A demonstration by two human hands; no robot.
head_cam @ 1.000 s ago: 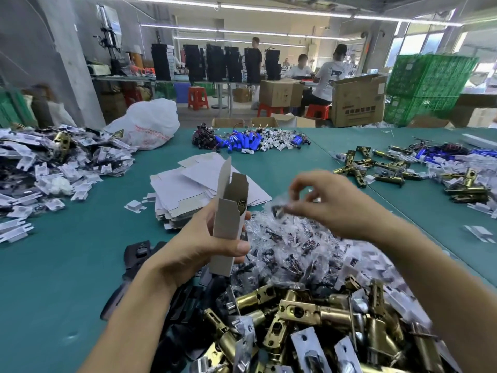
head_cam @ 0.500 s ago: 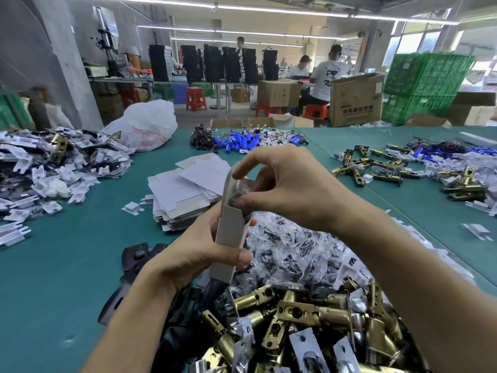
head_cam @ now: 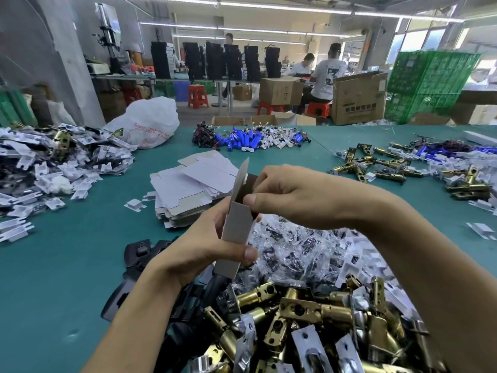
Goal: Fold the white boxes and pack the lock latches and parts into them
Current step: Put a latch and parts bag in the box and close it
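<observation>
While our left hand [head_cam: 204,254] grips the box [head_cam: 236,227] upright, thumb across the front and fingers behind, our right hand [head_cam: 293,195] is curled at the open top. Its thumb is on the front edge and its fingers are on the far side, so it pinches the box mouth. The box is up in the air, over the pile of bags [head_cam: 295,251] and behind the latches [head_cam: 309,313]. Its flap [head_cam: 243,170] sticks straight up.

We think the step is to push a small bag of parts down inside and then close the top. To do it well, we should keep the box still and straight with the left hand. We should not squeeze so hard that the thin card bends. The right fingers should push the bag all the way down, so nothing pokes out and gets caught. We cannot see inside, so we cannot tell if the bag is fully in. Then the flap can fold over and tuck in.

A second ago our right hand was away from the box, over the pile, pinching a clear bag. Half a second ago it had come to the box mouth with the bag. Now it sits lower on the top, and the bag is out of sight. The left hand has held the box the same way all along. The stack of flat boxes [head_cam: 188,189] on the table [head_cam: 67,265] has not moved.
</observation>
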